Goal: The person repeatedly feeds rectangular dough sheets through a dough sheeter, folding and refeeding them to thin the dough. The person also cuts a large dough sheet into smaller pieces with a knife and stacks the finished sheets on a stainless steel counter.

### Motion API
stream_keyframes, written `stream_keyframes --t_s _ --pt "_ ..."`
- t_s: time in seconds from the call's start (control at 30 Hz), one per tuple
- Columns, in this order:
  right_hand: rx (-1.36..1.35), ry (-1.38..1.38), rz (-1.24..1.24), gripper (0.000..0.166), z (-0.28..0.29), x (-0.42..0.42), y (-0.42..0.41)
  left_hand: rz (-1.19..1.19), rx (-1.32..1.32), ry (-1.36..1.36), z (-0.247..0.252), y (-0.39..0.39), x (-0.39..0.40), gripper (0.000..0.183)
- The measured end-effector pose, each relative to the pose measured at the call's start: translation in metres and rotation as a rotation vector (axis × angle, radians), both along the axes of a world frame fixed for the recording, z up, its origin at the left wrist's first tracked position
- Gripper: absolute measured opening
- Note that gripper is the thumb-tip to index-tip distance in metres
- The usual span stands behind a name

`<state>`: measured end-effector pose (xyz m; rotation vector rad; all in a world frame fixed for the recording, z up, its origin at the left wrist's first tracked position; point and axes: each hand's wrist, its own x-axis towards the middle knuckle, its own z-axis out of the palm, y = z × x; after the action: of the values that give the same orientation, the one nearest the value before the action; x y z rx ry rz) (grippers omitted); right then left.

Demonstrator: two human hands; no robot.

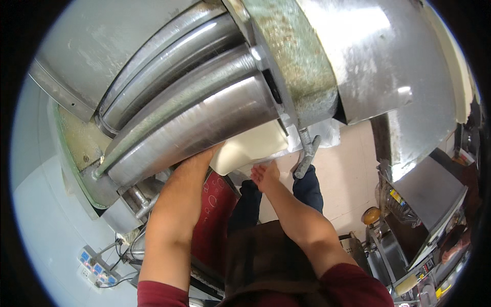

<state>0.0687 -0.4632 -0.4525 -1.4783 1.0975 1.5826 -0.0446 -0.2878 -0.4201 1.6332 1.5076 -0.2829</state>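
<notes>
A pale sheet of dough [251, 147] hangs below the front steel roller [199, 130] of a dough sheeting machine. My left forearm reaches under that roller at the sheet's left side. The roller and sheet hide most of my left hand, so its grip cannot be seen. Just below the sheet's lower edge is my right hand [265, 175], turned palm up with its fingers loosely curled. Nothing shows in that palm. Translucent plastic sheeting [324, 133] lies behind the dough and shows to its right.
A T-handled screw [307, 153] juts down right of my right hand; another T-handle [144, 203] sits left of my left forearm. A red patterned panel [215, 207] stands between my arms. Power strips [98, 268] with cords are at lower left. Shelving [429, 188] holds items at right.
</notes>
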Motion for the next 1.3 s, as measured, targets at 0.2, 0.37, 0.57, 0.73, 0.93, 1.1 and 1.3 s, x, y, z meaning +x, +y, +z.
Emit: stream_keyframes --t_s 0.2,0.37,0.57,0.73,0.93,1.1,1.3 --pt "0.372 -0.042 -0.566 0.048 -0.032 0.023 -0.026 -0.345 0.212 0.164 0.092 -0.047 0.048 0.068" --pt "0.478 -0.112 0.214 0.059 0.163 0.088 -0.074 0.285 -0.15 -0.154 0.244 -0.133 -0.018 0.055" --pt "1.167 -0.259 0.61 0.072 0.339 0.126 0.013 0.774 -0.314 -0.462 0.371 -0.092 -0.031 0.037" --pt "1.353 -0.604 0.708 0.064 0.427 0.1 0.238 0.582 0.161 -0.686 0.42 0.09 -0.061 0.054" --pt "1.029 -2.15 1.081 0.088 0.319 0.059 0.321 -0.098 1.416 -0.077 0.4 0.23 -0.027 0.059" --pt "1.03 -2.245 1.049 0.09 0.306 0.049 0.327 -0.164 1.418 -0.085 0.349 0.26 0.026 0.061" --pt "0.97 -2.103 1.105 0.092 0.311 0.058 0.319 -0.12 0.796 -0.032 0.391 0.293 0.047 0.07"
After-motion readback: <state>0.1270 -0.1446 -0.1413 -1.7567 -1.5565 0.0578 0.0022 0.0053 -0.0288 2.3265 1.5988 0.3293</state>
